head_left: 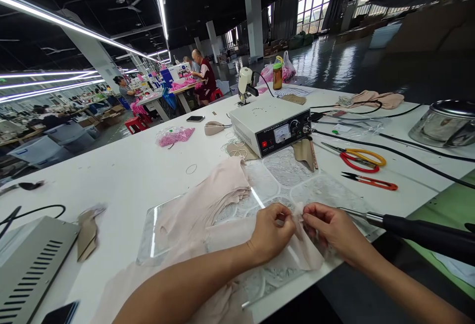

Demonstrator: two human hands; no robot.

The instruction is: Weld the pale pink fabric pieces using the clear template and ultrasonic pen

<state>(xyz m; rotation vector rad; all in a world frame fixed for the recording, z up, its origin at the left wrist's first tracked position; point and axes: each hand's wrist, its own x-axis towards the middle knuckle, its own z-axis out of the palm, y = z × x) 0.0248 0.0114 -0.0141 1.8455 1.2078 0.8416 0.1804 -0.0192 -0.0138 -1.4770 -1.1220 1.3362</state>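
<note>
Thin pale pink fabric [309, 254] is pinched between my two hands above a clear glass-like plate [326, 193]. My left hand [272, 232] has thumb and fingers closed on the fabric's upper edge. Close beside it, my right hand [330, 227] pinches the same edge, its lower fingers partly hidden. Left of them, a layered stack of pale pink fabric pieces [218, 185] lies on the plate. Just right of my right hand, a black-handled tool with a thin metal tip [397, 225] points toward the plate.
A control box with a dial [270, 121] stands behind the plate, cables running right. Red-and-yellow scissors [361, 160] and orange thread snips [371, 181] lie at right. A lidded glass pot [443, 123] sits beyond. A grey vented box [33, 264] is at left. Several people work at sewing tables behind.
</note>
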